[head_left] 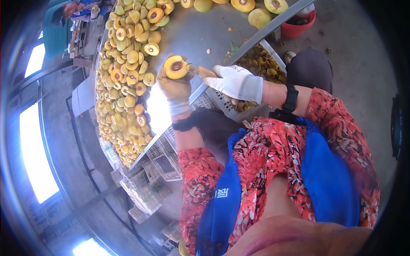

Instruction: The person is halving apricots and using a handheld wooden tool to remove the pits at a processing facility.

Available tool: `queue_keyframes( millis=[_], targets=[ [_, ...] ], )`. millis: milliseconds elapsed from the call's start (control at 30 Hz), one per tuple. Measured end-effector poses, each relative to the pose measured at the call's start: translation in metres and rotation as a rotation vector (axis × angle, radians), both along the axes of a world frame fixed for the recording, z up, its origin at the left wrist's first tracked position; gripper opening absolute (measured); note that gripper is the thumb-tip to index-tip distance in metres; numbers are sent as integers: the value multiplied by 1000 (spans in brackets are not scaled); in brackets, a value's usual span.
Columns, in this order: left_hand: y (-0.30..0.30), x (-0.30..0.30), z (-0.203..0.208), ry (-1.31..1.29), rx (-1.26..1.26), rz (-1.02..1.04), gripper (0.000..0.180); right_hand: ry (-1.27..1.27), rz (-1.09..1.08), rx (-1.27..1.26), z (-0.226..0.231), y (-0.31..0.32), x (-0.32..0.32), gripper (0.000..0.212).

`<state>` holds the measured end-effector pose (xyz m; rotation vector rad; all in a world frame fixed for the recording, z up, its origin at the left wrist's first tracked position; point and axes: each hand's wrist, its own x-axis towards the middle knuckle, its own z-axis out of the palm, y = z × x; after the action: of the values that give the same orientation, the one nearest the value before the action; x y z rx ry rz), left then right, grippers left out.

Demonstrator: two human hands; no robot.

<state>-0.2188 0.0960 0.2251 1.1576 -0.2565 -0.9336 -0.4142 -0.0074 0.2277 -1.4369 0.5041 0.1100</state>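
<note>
Grey metal makes up the table (192,36), its bare sheen spread across the upper middle of the frame, while bright windows (38,153) glare at far left. Near the centre, the left hand (176,88), in a stained yellowish glove, is curled round a half fruit (175,67), cut face showing, brown at its middle. The right hand (235,82), in a white glove, is wrapped about the wooden handle of a tool (205,72). Its metal tip sits at the right edge of the half fruit; I can't tell whether it is in the flesh. Left of both hands, a great heap of halves (128,85) runs from the top of the frame toward lower left, some cut face up, others skin up. More large pieces (259,18) line the top edge. Right of centre, partly hidden behind the right hand, a crate (274,54) holds yellowish scraps (262,64). Upper right, a red bucket (297,30) stands on the floor (356,64). Other crates (168,160) sit below the table's edge at lower left, and another person (85,13) shows at upper left.
</note>
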Motion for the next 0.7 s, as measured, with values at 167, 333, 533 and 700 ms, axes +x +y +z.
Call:
queue_keyframes(
  millis=[167,333,533,700],
  targets=[
    [6,-40,-5,-65,-109,88,47,-37,1,-8,-1,7,5,42],
    [4,-51,-16,-255,-76,165,49,-82,-49,-242,-6,13,2,42],
    [1,-59,-17,-464,70,146,56,-142,-56,-535,-22,12,3,42],
    [5,-53,-14,-629,270,117,59,-140,104,-609,-23,-4,3,44]
  ],
)
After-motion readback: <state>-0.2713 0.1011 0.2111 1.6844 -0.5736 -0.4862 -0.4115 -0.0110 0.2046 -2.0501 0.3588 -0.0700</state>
